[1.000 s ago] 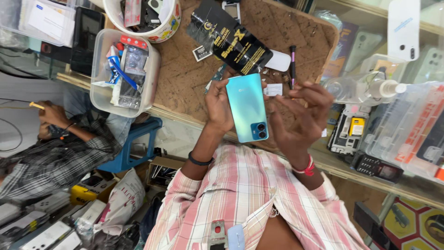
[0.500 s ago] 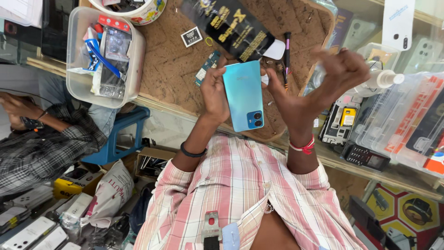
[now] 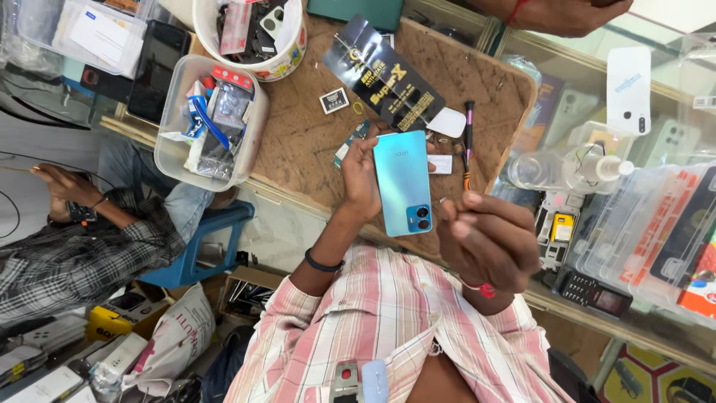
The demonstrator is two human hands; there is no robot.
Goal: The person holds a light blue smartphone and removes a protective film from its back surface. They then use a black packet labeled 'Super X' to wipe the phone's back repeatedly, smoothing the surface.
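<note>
My left hand (image 3: 360, 179) holds a teal-blue phone (image 3: 403, 182) back side up over the brown work board (image 3: 298, 142). The phone's camera end points toward my chest. My right hand (image 3: 488, 239), with a red thread at the wrist, hovers just right of the phone's lower corner. Its fingers are curled and its thumb and forefinger are pinched together. Whether anything tiny sits in the pinch is not visible. A small white card (image 3: 441, 164) lies on the board beside the phone.
On the board lie a black flat packet (image 3: 384, 78) and a black-and-red pen tool (image 3: 468, 138). A clear box of tools (image 3: 212, 130) and a white tub (image 3: 253, 33) stand at the left. A spray bottle (image 3: 567, 168) and clear cases are on the right. A seated person (image 3: 82, 239) is at left, and another person's arm (image 3: 567, 13) is at top.
My right hand has left the phone's right edge and drawn back toward my body, its spread fingers now curled. The phone stays in my left hand, a little lower in view.
</note>
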